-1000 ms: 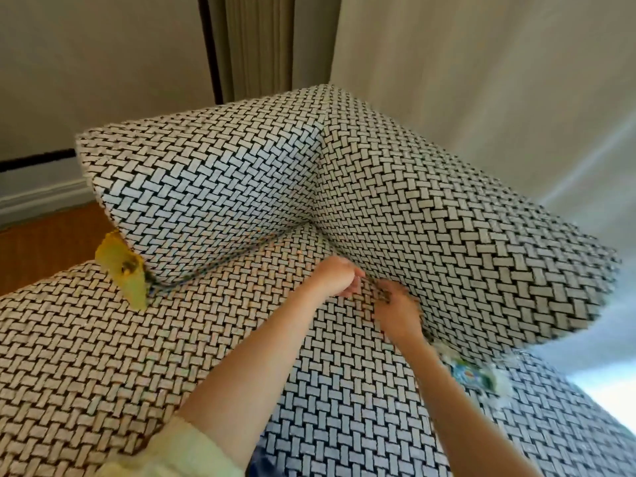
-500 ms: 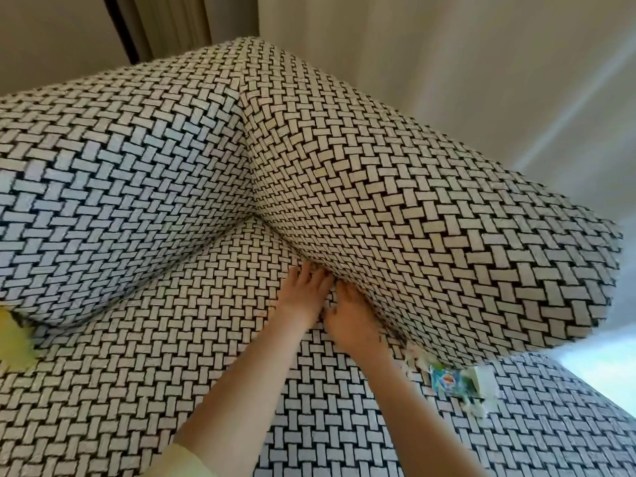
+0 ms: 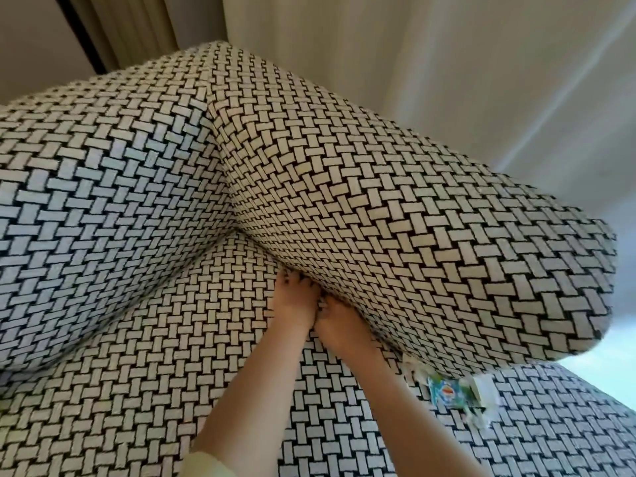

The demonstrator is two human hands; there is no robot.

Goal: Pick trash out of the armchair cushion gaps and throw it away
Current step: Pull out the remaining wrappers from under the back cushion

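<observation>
Probing for trash, the left hand and right hand lay side by side, fingertips buried under the side cushion, any grip impossible to tell, while a colourful wrapper poking from that gap nearer the front likely needed pinching next.

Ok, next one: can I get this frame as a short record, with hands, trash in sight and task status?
setting: armchair, black-and-white woven fabric
left hand: fingers pushed straight into the gap between seat cushion and side cushion
right hand: beside it, fingers hidden in the same gap
trash in sight: blue-green wrapper and white scraps poking out of that gap, untouched
held: nothing visible
</observation>
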